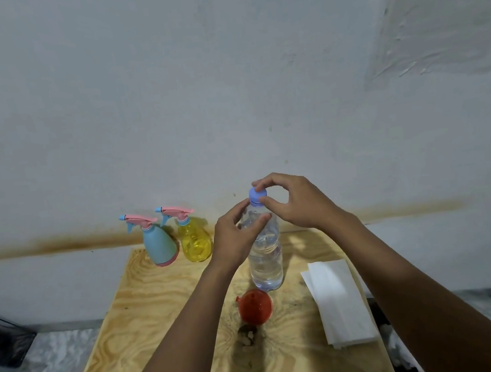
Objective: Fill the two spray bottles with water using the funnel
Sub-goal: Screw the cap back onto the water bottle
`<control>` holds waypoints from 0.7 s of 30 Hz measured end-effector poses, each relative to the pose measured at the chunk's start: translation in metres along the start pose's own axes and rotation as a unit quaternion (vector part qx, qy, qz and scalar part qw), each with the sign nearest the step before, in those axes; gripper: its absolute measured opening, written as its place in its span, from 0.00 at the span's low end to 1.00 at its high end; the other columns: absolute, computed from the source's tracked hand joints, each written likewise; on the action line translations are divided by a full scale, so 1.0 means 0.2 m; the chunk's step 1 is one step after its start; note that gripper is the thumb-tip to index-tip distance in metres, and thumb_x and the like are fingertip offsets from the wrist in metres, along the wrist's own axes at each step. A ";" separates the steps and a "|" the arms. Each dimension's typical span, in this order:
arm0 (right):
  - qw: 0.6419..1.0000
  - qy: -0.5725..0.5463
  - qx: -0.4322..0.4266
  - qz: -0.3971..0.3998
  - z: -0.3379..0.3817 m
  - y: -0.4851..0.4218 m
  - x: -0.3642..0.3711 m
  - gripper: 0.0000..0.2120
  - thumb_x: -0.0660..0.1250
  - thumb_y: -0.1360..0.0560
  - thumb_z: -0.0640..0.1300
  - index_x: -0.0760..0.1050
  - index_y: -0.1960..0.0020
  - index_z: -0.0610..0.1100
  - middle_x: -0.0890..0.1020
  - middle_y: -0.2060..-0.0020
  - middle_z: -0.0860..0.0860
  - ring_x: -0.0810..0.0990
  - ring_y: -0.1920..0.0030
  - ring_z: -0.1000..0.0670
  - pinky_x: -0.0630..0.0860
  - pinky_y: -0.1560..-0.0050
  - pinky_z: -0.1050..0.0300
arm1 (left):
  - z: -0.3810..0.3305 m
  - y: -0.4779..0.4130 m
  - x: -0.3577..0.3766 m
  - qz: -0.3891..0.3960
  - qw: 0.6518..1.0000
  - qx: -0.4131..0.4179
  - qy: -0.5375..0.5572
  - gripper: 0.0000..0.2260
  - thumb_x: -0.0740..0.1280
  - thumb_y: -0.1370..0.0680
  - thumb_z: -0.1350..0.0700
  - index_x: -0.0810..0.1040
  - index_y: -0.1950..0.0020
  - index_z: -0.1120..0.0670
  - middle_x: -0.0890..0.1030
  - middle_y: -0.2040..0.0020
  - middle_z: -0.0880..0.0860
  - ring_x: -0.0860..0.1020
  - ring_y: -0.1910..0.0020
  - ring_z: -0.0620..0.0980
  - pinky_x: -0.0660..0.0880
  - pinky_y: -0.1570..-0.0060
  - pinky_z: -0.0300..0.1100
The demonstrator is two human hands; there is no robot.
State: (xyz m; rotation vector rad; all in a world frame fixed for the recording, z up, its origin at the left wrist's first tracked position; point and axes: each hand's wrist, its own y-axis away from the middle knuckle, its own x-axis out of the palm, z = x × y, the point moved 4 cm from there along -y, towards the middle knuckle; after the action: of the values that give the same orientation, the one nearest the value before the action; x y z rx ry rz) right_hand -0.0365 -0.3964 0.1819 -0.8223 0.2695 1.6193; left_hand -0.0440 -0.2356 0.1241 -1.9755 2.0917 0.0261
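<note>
A clear water bottle (265, 260) stands upright on the plywood table (148, 309), filled with water. My left hand (235, 236) grips its upper body. My right hand (295, 201) pinches its blue cap (257, 196) from above. A red funnel (255, 306) lies on the table just in front of the bottle. At the back left stand a light blue spray bottle (160, 245) and a yellow spray bottle (194, 241), both with pink trigger heads screwed on.
A folded white paper towel (338, 298) lies on the right part of the table. The wall (227, 95) rises right behind the table. A dark container (0, 339) sits on the floor at far left. A dark knot marks the wood near the funnel.
</note>
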 end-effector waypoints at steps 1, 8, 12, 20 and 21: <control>1.000 0.003 -0.004 0.006 0.00 0.00 -0.01 0.07 0.69 0.24 0.50 0.78 0.46 0.57 0.81 0.43 0.64 0.78 0.41 0.61 0.74 0.36 0.55 | 0.00 0.00 0.00 0.000 1.000 0.000 0.003 0.19 0.76 0.26 0.55 0.81 0.35 0.51 0.86 0.45 0.45 0.83 0.45 0.39 0.77 0.47 0.33; 0.998 0.058 -0.012 -0.017 0.01 -0.02 0.01 0.13 0.71 0.26 0.56 0.77 0.43 0.57 0.77 0.51 0.62 0.75 0.54 0.59 0.73 0.53 0.61 | 0.01 0.00 0.01 0.002 1.000 -0.003 -0.019 0.20 0.76 0.25 0.52 0.80 0.33 0.49 0.83 0.40 0.44 0.78 0.39 0.33 0.75 0.40 0.36; 0.997 0.074 0.003 0.026 0.02 -0.04 0.02 0.21 0.68 0.25 0.59 0.72 0.34 0.59 0.76 0.41 0.63 0.74 0.43 0.61 0.72 0.44 0.59 | 0.01 0.00 0.00 -0.001 1.000 -0.005 -0.015 0.19 0.76 0.25 0.54 0.81 0.34 0.50 0.83 0.42 0.41 0.76 0.44 0.26 0.73 0.47 0.27; 0.997 0.071 0.033 0.008 0.02 -0.05 0.05 0.20 0.69 0.25 0.57 0.75 0.34 0.58 0.80 0.43 0.59 0.72 0.48 0.59 0.72 0.40 0.55 | 0.02 0.01 -0.01 -0.004 1.000 -0.008 -0.010 0.20 0.76 0.25 0.55 0.80 0.34 0.50 0.83 0.45 0.39 0.78 0.45 0.27 0.73 0.49 0.25; 0.997 0.077 0.029 0.007 0.02 -0.05 0.06 0.20 0.69 0.25 0.57 0.75 0.34 0.56 0.79 0.42 0.59 0.70 0.48 0.59 0.71 0.40 0.56 | 0.02 0.01 -0.01 -0.001 1.000 -0.007 -0.011 0.19 0.75 0.25 0.55 0.80 0.35 0.50 0.83 0.46 0.38 0.77 0.46 0.25 0.73 0.50 0.24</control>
State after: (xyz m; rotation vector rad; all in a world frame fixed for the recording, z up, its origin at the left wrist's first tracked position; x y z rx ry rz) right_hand -0.0281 -0.3822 0.1801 -0.9043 0.4300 1.5568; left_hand -0.0448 -0.2334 0.1207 -1.9769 2.0812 0.0632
